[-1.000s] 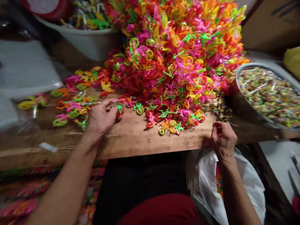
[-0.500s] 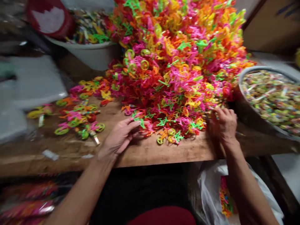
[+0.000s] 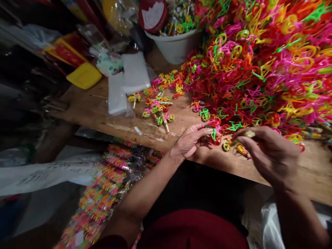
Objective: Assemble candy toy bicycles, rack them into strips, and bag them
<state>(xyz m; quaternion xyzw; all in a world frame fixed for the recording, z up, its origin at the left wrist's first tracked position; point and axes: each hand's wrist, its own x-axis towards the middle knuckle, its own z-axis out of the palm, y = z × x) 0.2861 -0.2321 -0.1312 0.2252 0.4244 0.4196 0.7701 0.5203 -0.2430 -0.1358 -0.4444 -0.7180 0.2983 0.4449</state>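
Observation:
My left hand [image 3: 190,141] is closed on a small plastic toy bicycle [image 3: 213,134], with green and red parts showing at the fingertips. It is just above the front of the wooden table. Close by on the right, my right hand [image 3: 275,157] is curled, thumb and index finger nearly together. A small pale piece [image 3: 249,134] shows at its index finger, its kind too blurred to tell. Beneath and between the hands lie yellow and pink toy pieces [image 3: 242,149]. Behind them rises a large pile of bright plastic toy bicycles [image 3: 259,69].
Left of my hands lies a small group of toy bicycles with wrapped tubes [image 3: 158,107]. Beyond are clear plastic bags [image 3: 136,72], a white tub [image 3: 176,45] and a yellow scoop-like thing [image 3: 84,75]. Packed strips of colourful toys [image 3: 103,186] lie below the table edge [image 3: 145,140].
The view has swung left and come closer. My right hand has moved from the pile's right side to beside my left hand, a pale piece now showing at its fingers.

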